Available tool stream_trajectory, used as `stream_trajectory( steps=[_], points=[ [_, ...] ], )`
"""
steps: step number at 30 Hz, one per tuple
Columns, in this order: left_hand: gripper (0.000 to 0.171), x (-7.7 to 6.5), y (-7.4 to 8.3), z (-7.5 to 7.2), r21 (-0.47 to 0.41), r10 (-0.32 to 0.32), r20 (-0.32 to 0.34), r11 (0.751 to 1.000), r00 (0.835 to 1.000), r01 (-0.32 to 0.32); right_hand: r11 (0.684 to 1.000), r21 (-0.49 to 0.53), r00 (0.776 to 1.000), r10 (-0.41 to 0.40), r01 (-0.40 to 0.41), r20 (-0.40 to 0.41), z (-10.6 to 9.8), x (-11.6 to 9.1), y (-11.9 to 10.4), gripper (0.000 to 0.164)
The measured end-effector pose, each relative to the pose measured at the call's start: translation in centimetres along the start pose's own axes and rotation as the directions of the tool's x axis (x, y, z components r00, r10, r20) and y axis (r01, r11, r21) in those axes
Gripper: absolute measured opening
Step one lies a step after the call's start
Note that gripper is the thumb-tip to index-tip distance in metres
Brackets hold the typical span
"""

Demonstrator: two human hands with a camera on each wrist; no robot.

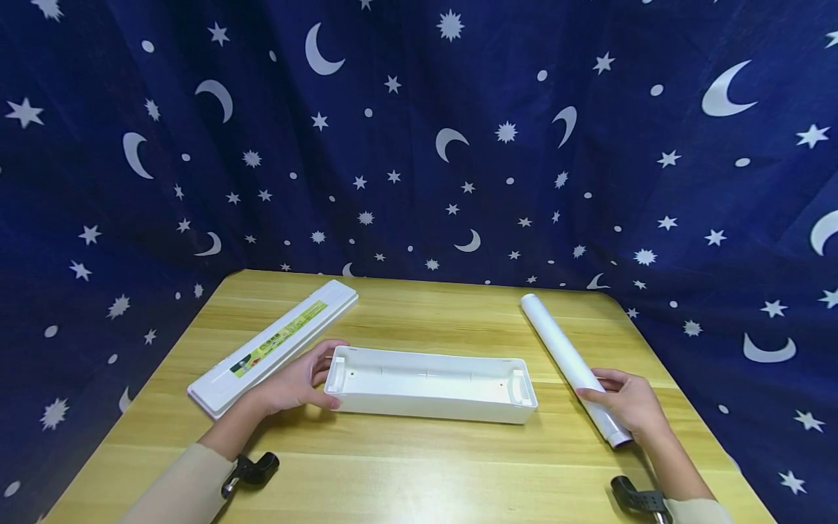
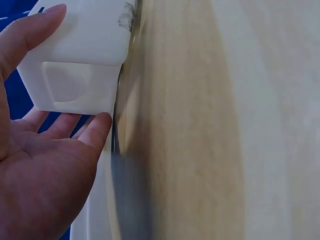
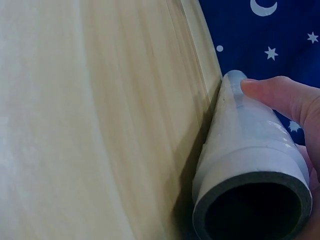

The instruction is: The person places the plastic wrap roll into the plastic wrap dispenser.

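Note:
A long white open-topped plastic box (image 1: 432, 409) lies across the middle of the table. At its left end my left hand (image 1: 294, 382) grips it, thumb on the near side and fingers behind. In the left wrist view the thumb lies along the box (image 2: 82, 42) and fingertips touch its recessed end. To the right, a roll of cling film (image 1: 559, 346) slants away from me. My right hand (image 1: 631, 404) holds its near part. In the right wrist view the thumb presses the roll (image 3: 245, 132) near its hollow end; the other fingers are mostly hidden.
A long white lid (image 1: 219, 382) with a yellow-green label lies slanted at the left, just beyond my left hand. The wooden table (image 1: 419, 473) runs back to a dark blue curtain (image 1: 406, 145) with moons and stars. Dark wrist mounts (image 1: 252, 469) are on both arms.

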State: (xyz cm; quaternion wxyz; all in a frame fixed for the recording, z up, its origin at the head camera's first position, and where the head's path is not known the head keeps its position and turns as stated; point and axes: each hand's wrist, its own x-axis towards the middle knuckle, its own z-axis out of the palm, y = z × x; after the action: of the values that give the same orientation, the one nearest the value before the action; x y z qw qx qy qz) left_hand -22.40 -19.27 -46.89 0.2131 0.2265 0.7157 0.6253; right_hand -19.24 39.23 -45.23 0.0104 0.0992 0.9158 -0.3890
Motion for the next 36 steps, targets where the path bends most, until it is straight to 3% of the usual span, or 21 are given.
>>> stream_trajectory(
  steps=[17,36],
  points=[
    [0.104,-0.1,0.0,-0.4,0.013,0.019,0.003,1.000,1.000,-0.019,1.000,0.015,0.999,-0.010,0.011,-0.043,0.4,0.0,0.4,0.075],
    [0.098,-0.1,0.1,-0.4,0.058,0.016,0.005,0.998,1.000,-0.017,0.985,-0.012,0.984,-0.171,0.170,-0.046,-0.6,0.2,-2.0,0.066]
  ],
)
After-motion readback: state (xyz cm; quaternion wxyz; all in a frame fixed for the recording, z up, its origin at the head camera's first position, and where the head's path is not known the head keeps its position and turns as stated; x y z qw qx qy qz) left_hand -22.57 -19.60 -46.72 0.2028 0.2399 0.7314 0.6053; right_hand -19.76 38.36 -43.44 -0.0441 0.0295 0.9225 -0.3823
